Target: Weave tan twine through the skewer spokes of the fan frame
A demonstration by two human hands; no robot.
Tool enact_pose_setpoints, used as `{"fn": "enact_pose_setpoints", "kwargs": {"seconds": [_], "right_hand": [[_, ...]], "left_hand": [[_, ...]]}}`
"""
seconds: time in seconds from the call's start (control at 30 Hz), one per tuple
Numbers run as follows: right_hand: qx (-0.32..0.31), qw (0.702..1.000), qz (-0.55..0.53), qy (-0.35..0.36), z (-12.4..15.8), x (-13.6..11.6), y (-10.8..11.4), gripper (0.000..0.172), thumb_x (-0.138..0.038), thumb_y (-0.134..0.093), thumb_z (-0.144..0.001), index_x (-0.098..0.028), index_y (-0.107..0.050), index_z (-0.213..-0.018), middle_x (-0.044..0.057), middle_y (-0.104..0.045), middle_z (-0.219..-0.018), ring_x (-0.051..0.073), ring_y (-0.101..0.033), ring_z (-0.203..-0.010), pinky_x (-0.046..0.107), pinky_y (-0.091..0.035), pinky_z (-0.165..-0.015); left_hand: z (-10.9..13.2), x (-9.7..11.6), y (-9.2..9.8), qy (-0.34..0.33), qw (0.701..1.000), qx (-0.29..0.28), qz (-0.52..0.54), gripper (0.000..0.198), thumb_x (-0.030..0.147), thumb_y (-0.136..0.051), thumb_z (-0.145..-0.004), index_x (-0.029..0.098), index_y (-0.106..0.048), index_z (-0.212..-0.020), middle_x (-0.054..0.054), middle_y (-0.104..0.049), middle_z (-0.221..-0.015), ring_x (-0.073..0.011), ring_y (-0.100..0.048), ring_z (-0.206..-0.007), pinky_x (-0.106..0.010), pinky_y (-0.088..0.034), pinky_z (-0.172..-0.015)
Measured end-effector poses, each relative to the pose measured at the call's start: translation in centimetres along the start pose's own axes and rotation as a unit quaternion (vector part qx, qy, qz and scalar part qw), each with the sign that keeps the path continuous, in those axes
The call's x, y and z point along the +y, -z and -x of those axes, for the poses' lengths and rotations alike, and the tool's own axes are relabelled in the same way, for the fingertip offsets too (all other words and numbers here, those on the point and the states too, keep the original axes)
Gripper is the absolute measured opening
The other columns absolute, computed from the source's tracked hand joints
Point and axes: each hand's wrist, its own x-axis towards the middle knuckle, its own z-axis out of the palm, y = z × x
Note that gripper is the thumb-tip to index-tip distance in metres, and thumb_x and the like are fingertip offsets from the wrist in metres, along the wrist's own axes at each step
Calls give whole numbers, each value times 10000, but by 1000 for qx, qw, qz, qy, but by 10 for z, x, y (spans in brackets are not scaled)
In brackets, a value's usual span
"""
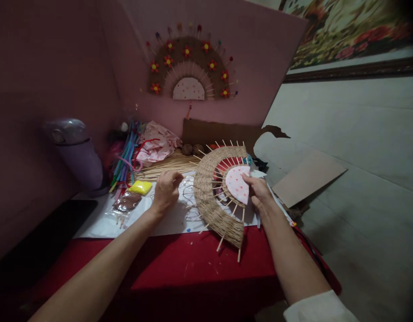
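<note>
My right hand [258, 192] grips a half-round woven fan [206, 192] by the white half-disc with pink dots [238, 183] at its middle, thumb on top. The fan is turned on its side, with its curved edge to the left. Thin sticks run out through its twine band and stand past the rim. To the left of the fan, my left hand [166, 190] is closed, thumb and finger pinched together. Whatever lies in that pinch is too small to make out.
A decorated fan [189, 51] hangs on the pink board behind. On the red-covered table [179, 264] lie a yellow packet [140, 187], a brown packet [126, 201], pipe cleaners [128, 150], dotted cloth [159, 142] and thin sticks [169, 163]. A purple bottle [77, 154] stands left.
</note>
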Motion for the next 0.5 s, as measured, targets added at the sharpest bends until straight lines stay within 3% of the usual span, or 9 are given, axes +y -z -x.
{"fn": "enact_pose_setpoints", "kwargs": {"seconds": [0.2,0.5], "right_hand": [[47,993,-105,-27,-2,-9,-4,73,-90,-543,-747,-81,-616,-743,69,-667,-583,175,-640,-540,326,-562,-585],[61,997,-39,22,-15,-4,5,58,-134,-595,-734,-98,-636,-717,36,-670,-581,155,-650,-570,257,-556,-564]], "left_hand": [[-9,-9,14,100,986,87,100,62,167,-474,-768,179,-534,-775,6,-569,-631,-137,-541,-613,-259,-402,-615],[-18,-35,27,139,967,202,74,119,170,-460,-783,164,-572,-822,6,-564,-644,-119,-540,-619,-238,-407,-618]]}}
